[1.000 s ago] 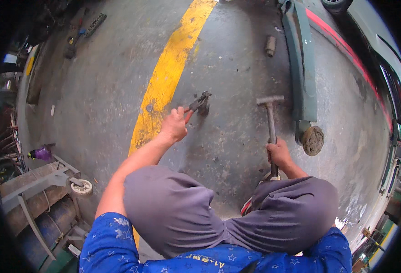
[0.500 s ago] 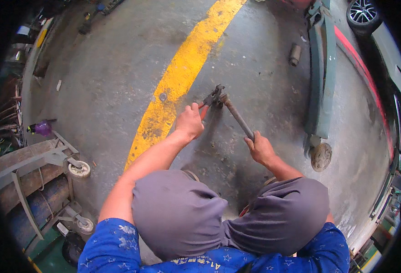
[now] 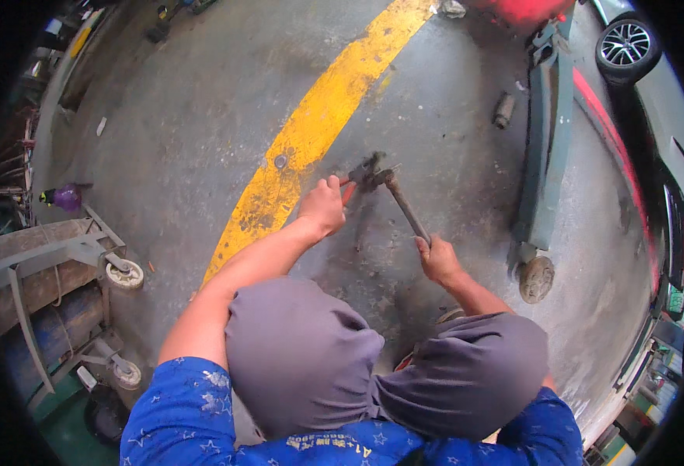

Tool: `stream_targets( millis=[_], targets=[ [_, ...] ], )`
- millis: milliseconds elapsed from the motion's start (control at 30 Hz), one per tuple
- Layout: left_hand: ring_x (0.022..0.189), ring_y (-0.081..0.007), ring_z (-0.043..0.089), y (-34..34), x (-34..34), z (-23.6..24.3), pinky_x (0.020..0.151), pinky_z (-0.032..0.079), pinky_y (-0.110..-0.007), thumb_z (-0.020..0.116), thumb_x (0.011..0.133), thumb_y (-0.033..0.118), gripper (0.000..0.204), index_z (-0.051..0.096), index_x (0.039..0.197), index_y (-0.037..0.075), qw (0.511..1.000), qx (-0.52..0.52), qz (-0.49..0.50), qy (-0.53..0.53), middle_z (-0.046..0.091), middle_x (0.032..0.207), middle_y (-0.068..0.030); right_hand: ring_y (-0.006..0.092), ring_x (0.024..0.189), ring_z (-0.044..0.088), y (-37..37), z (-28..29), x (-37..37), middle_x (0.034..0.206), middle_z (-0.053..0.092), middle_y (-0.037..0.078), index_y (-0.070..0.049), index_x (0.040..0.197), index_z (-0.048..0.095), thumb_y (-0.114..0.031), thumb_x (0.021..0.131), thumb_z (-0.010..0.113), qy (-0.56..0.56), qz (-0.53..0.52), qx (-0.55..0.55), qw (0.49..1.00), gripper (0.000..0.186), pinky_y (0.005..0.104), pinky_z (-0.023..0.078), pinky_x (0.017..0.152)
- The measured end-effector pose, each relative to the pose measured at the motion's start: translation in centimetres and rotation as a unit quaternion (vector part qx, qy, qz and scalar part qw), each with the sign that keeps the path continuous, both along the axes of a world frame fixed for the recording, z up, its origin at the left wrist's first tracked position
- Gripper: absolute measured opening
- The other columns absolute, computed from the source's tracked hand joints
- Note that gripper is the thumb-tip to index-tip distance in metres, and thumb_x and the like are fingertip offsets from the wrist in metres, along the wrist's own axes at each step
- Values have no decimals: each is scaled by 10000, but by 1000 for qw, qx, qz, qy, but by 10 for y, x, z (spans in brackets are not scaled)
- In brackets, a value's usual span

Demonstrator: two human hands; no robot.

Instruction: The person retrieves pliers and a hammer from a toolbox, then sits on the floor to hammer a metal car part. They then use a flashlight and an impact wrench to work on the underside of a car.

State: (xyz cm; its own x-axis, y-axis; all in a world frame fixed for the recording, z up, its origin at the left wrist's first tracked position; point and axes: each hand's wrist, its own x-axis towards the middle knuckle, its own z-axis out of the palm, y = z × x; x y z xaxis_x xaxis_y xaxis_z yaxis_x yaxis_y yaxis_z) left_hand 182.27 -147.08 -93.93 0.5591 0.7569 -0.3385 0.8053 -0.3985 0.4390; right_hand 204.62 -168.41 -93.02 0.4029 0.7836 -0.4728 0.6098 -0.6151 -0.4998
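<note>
Ahead of my knees, my left hand [image 3: 323, 207] is closed around the red handles of a pair of pliers [image 3: 346, 187]. The dark jaws reach forward and right, over the floor beside the yellow stripe. Closed on the lower part of a hammer handle [image 3: 410, 211], my right hand [image 3: 440, 259] is farther right and nearer to me. The hammer's head [image 3: 384, 178] is right beside the plier jaws. A dark piece [image 3: 370, 165] shows at the jaws; blur hides its shape and whether the hammer touches it.
A yellow stripe [image 3: 311, 124] crosses the grey floor. To the right are a green-grey steel lift arm [image 3: 545, 155] with a round pad [image 3: 537, 279], a small metal cylinder [image 3: 503, 110] and a car wheel [image 3: 626, 48]. A wheeled metal frame [image 3: 54, 252] carrying cylinders stands left.
The hammer's head has swung slightly down and its handle is steeper. The plier jaws and the dark piece are blurred now. Both hands keep their grips, while the whole view has shifted a little.
</note>
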Motion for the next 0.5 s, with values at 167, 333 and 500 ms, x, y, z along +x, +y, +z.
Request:
stream_targets(
  millis=[167,333,500],
  targets=[
    [968,-433,643,3,-1,-3,840,523,-512,584,917,219,356,485,1187,10,1000,3,-1,-5,601,1115,-279,502,876,611,16,29,15,860,636,308,32,995,584,-410,995,474,37,-50,-14,998,455,517,459,774],
    [993,-451,618,-1,-5,-6,854,504,-526,593,860,139,364,447,1165,3,1000,-10,17,2,605,1081,-275,339,582,537,-12,48,5,662,516,171,17,859,531,-247,983,464,104,-66,348,929,299,413,436,535],
    [980,-438,634,-1,1,2,838,514,-514,551,964,265,362,489,1204,2,1000,-17,0,-7,611,1097,-278,498,848,612,-9,9,-3,848,636,290,42,920,596,-381,987,496,-24,1,37,999,440,524,474,729]
  ],
)
